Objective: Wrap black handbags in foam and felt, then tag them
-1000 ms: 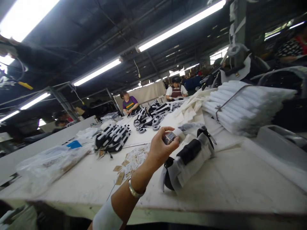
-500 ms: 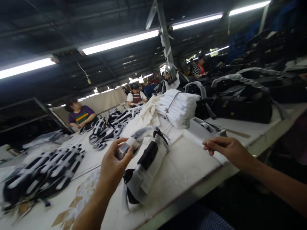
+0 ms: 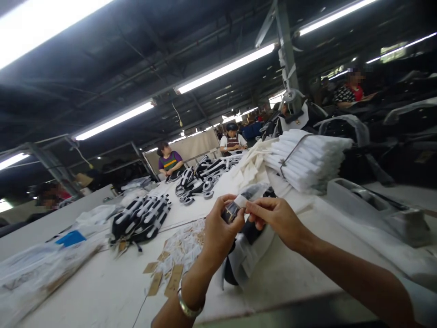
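My left hand (image 3: 223, 228) is closed around a small dark piece with a gold-coloured part (image 3: 231, 212), and a white strip (image 3: 241, 201) sticks out of its top. The fingers of my right hand (image 3: 273, 218) are pinched together at the white strip's edge; whatever lies between them is too small to make out. Under both hands, a black bag part wrapped in white sheet (image 3: 244, 257) lies on the pale table (image 3: 293, 278).
Paper tags (image 3: 175, 278) lie left of my hands, with black-and-white strap bundles (image 3: 141, 218) beyond. A tied white bundle (image 3: 303, 159) and a grey tape dispenser (image 3: 375, 205) are at the right. Several people sit farther back.
My right hand has moved left, from apart to touching the white strip by my left hand. The view has turned left, showing more of the table's left side.
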The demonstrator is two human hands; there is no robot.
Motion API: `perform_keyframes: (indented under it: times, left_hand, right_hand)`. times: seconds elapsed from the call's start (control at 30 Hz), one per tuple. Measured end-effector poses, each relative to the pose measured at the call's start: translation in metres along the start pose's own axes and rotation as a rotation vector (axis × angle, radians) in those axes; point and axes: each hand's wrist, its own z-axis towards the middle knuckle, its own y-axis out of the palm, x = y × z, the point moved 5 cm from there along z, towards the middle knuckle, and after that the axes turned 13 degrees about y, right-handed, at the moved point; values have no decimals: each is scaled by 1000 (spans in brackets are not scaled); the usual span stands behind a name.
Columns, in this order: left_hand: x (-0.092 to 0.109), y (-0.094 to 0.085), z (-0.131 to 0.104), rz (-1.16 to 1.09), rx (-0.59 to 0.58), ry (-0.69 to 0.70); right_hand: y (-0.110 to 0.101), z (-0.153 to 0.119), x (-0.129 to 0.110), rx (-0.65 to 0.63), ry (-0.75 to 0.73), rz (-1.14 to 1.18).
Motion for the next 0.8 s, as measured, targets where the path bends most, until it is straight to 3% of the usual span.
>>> perform_keyframes:
  times: [0.13, 0.27, 0.47, 0.57, 0.7, 0.8]
  left_hand:
    - [0, -3, -4, 20, 0, 17]
    - [0, -6, -7, 6, 10, -11]
    - [5, -7, -6, -9, 40, -82]
    - [6, -7, -5, -33, 44, -136]
    - [-4, -5, -3, -151, 23, -220]
    - [-12, -8, 0, -216, 59, -250]
  right_hand:
    - [3, 3, 10, 42, 61, -18]
    - [5, 2, 11, 5, 136, 27]
    - [1, 11, 19, 19, 95, -146]
    - [2, 21, 32, -41, 114, -100]
    - [0, 28, 43, -74, 107, -77]
    - [-10, 22, 44, -5, 103, -118]
